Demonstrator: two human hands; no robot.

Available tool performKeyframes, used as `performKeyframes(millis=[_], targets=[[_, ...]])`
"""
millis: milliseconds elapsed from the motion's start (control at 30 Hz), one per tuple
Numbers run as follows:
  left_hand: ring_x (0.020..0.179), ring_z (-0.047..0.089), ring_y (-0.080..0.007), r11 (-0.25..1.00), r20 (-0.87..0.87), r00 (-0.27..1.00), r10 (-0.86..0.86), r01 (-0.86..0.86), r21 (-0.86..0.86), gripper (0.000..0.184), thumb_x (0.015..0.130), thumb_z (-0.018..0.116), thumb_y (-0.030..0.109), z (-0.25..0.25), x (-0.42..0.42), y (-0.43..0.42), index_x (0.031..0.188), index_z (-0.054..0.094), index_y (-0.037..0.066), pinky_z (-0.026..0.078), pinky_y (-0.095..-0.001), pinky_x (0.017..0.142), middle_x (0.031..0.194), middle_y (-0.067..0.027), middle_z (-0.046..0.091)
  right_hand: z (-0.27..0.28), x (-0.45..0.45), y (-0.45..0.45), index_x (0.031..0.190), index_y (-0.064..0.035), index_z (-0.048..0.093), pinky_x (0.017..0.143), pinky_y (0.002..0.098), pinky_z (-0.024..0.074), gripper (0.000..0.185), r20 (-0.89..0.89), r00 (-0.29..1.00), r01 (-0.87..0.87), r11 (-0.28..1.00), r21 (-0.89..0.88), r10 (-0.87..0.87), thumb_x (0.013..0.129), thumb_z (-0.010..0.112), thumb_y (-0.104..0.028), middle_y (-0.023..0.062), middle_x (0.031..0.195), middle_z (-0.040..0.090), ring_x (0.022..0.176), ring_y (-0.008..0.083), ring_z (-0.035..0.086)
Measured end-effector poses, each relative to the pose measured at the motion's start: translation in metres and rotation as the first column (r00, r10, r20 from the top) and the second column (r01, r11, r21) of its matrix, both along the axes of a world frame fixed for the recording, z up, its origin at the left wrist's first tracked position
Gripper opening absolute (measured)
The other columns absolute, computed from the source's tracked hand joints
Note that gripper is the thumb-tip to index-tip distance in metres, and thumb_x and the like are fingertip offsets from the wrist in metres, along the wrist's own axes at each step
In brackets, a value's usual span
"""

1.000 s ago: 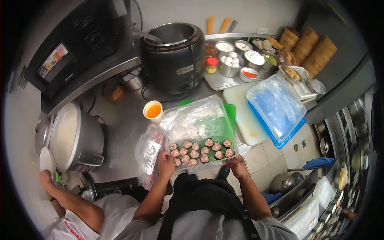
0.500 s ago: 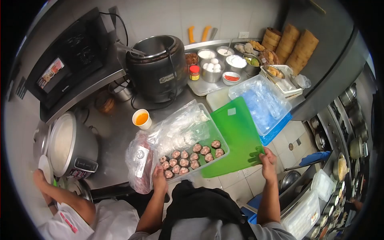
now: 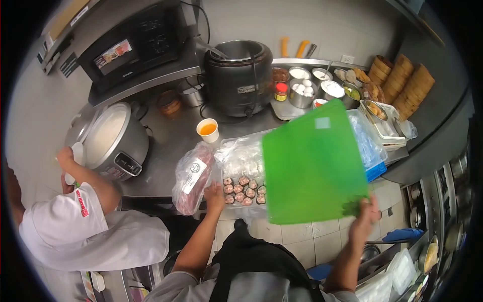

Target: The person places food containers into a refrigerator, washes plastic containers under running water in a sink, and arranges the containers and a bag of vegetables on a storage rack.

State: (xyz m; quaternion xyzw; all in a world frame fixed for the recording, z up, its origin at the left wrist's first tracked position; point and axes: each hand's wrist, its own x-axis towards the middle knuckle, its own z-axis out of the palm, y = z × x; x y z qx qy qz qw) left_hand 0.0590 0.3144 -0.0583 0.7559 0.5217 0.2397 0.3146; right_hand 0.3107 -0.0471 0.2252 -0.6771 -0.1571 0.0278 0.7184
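Observation:
My right hand (image 3: 365, 216) grips the lower right corner of a flat green plastic lid (image 3: 314, 166) with a small pale label. The lid is tilted up and covers the right part of a clear plastic container (image 3: 220, 176). In that container sit several dark-wrapped meat dumplings (image 3: 238, 189), with a clear plastic sheet (image 3: 241, 157) over the rest. My left hand (image 3: 215, 196) is closed on the container's left edge. Beside it lies a plastic-wrapped pack of red meat (image 3: 193, 178) with a white label.
At left, a co-worker's arm (image 3: 93, 181) reaches toward a rice cooker (image 3: 118, 141), holding something white. A black soup kettle (image 3: 239, 80) and a cup of orange liquid (image 3: 207, 131) stand behind. Ingredient bowls (image 3: 302, 94), bamboo steamers (image 3: 402, 80) and a blue-based container (image 3: 375, 171) are at right.
The green lid has been raised and tilted up toward the camera, now hiding the container's right side. My view has turned, shifting the scene rightward. The left hand stays at the container's edge.

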Motion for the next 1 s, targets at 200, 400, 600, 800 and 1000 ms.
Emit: performKeyframes(millis=[200, 400, 600, 800, 1000], targets=[[0.100, 0.056, -0.0203, 0.891, 0.712, 0.682, 0.164, 0.208, -0.404, 0.038, 0.098, 0.047, 0.023, 0.094, 0.010, -0.004, 0.129, 0.055, 0.002, 0.042, -0.0344, 0.092, 0.109, -0.0086, 0.063, -0.137, -0.035, 0.125, 0.123, -0.0029, 0.053, 0.071, 0.0270, 0.0519, 0.031, -0.348, 0.878, -0.265, 0.940, 0.216, 0.328, 0.095, 0.049, -0.016, 0.0056, 0.102, 0.061, 0.088, 0.0132, 0.059], [0.098, 0.057, -0.0294, 0.998, 0.204, 0.979, -0.016, 0.029, -0.060, 0.041, 0.089, 0.053, 0.006, 0.033, 0.013, 0.016, 0.131, 0.054, 0.005, 0.043, -0.0363, 0.089, 0.103, -0.0172, 0.059, -0.179, -0.015, 0.137, 0.112, 0.0018, 0.059, 0.074, 0.0364, 0.0481, 0.026, -0.131, 0.964, -0.261, 0.928, -0.268, 0.233, 0.094, 0.050, -0.015, 0.0158, 0.091, 0.062, 0.084, 0.0254, 0.060], [0.094, 0.055, -0.0341, 0.996, 0.081, 0.994, -0.073, 0.069, 0.047, 0.043, 0.087, 0.054, 0.003, 0.051, 0.041, 0.005, 0.129, 0.055, 0.003, 0.044, -0.0396, 0.085, 0.108, -0.0224, 0.052, -0.188, -0.004, 0.117, 0.111, 0.0001, 0.064, 0.077, 0.0445, 0.0459, 0.029, 0.230, 0.957, 0.035, 0.715, -0.698, 0.178, 0.089, 0.060, -0.019, 0.0218, 0.092, 0.057, 0.087, 0.0368, 0.057], [0.087, 0.055, -0.0308, 0.976, 0.097, 0.987, -0.129, 0.109, 0.187, 0.044, 0.088, 0.054, 0.006, 0.046, 0.036, 0.002, 0.131, 0.052, -0.002, 0.045, -0.0393, 0.080, 0.093, -0.0195, 0.056, -0.188, -0.010, 0.106, 0.111, 0.0013, 0.064, 0.074, 0.0409, 0.0471, 0.035, 0.114, 0.986, -0.008, 0.705, -0.709, 0.125, 0.087, 0.065, -0.024, 0.0185, 0.091, 0.057, 0.083, 0.0321, 0.058], [0.080, 0.057, -0.0295, 0.999, 0.170, 0.985, 0.038, -0.042, 0.019, 0.028, 0.095, 0.053, 0.018, 0.035, 0.031, -0.024, 0.114, 0.056, -0.003, 0.045, -0.0391, 0.077, 0.088, -0.0164, 0.058, -0.221, -0.001, 0.097, 0.109, 0.0050, 0.062, 0.066, 0.0328, 0.0492, 0.047, -0.715, 0.677, -0.290, 0.956, -0.039, 0.177, 0.088, 0.064, -0.038, 0.0176, 0.096, 0.063, 0.076, 0.0204, 0.063]])
